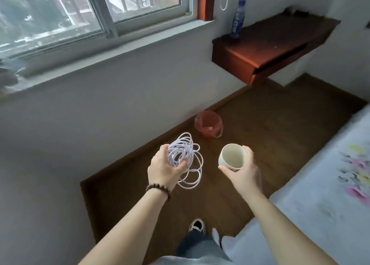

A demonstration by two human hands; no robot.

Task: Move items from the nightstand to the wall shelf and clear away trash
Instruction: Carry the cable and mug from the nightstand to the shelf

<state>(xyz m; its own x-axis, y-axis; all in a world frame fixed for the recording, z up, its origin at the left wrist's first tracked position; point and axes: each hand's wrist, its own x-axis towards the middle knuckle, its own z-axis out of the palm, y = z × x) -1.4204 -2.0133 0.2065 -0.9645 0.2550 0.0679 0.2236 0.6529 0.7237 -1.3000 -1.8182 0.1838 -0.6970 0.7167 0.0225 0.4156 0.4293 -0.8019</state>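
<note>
White coiled cable (183,154) fills the left hand (164,167); the right hand (243,169) grips a cream cup (232,156).

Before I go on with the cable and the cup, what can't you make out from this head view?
- Nightstand: outside the frame.
- Red bin: contents blurred, too small.
- Bottle on the wall shelf: label unreadable.
- Cable ends: lost in the coil, left hand.
- Cup far side: covered by right hand.

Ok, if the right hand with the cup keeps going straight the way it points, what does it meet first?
Probably nothing close: the right hand holding the cup points ahead over bare floor, toward the wall shelf. The red bin sits left of that line. Depth is uncertain.
</note>
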